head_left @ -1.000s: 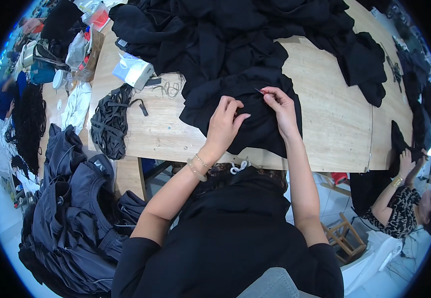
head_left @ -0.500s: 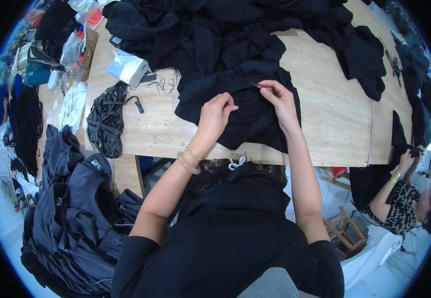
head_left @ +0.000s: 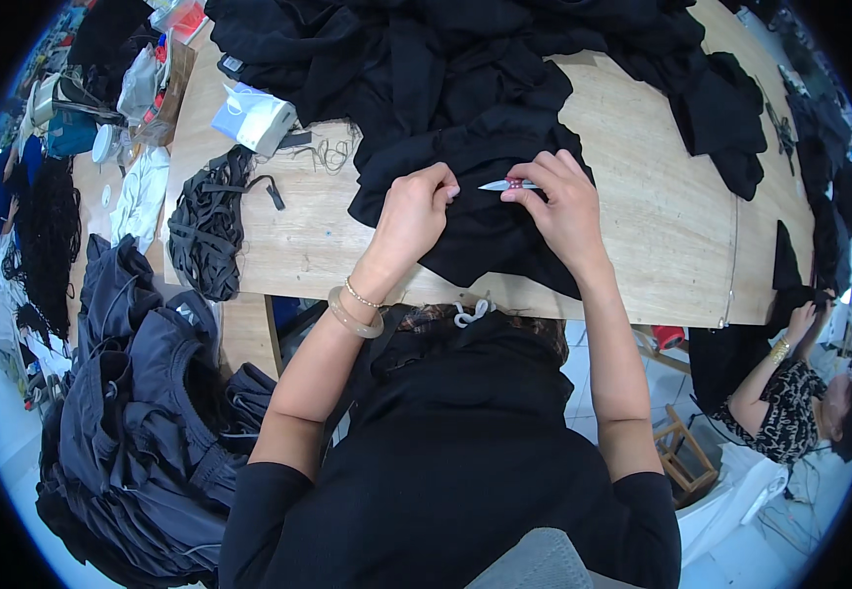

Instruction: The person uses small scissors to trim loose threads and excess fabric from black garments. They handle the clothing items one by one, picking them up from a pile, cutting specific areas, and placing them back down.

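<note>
Step (judged): blade work over cloth | Right hand (head_left: 565,208): grasping blade (head_left: 494,186), tip toward left hand (head_left: 414,212) | Left: fingertips pinched, contents indiscernible | Cloth (head_left: 490,240): beneath both, on desk (head_left: 657,231) | Next (judged): calls for steady blade-to-pinch alignment

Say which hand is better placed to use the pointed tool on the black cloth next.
Probably the right hand: it holds the pointed tool over the black cloth, tip toward the left hand, whose fingers are curled with no tool visible.
</note>
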Demonstrator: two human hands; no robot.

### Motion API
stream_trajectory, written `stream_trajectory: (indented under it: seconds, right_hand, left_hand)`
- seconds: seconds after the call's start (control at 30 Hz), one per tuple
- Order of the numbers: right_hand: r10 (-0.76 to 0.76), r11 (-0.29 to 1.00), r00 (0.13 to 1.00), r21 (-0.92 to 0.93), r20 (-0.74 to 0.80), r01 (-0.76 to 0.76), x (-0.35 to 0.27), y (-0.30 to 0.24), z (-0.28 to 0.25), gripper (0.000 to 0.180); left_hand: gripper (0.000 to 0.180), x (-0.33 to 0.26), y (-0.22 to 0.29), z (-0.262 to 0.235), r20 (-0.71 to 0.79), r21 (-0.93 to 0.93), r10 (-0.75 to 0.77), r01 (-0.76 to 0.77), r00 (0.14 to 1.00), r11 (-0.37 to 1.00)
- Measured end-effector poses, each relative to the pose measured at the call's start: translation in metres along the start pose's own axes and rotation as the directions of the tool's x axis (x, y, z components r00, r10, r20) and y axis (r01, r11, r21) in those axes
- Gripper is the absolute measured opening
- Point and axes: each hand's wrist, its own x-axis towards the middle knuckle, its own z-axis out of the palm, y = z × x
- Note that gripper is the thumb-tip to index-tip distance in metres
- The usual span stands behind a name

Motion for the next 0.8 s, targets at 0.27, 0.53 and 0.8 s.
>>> stream_trajectory:
  seconds: [0.27, 0.53, 0.8]
  right_hand:
    - [-0.087, 0.987, 0.996, -0.138, 0.001, 0.086, 0.008, -0.010, 0.003, 0.021]
    - [-0.122, 0.970, 0.991, -0.208, 0.047, 0.129, 0.014, -0.018, 0.004, 0.019]
    - [-0.118, 0.960, 0.990, -0.245, 0.075, 0.133, 0.018, -0.022, -0.001, 0.018]
  left_hand:
    - [0.007, 0.005, 0.005, -0.003, -0.004, 0.012, -0.032, 0.032, 0.999, 0.999]
    - [0.008, 0.005, 0.005, -0.001, -0.007, 0.027, -0.049, 0.049, 0.999, 0.998]
    - [0.008, 0.006, 0.009, -0.004, -0.011, 0.019, -0.065, 0.065, 0.998, 0.998]
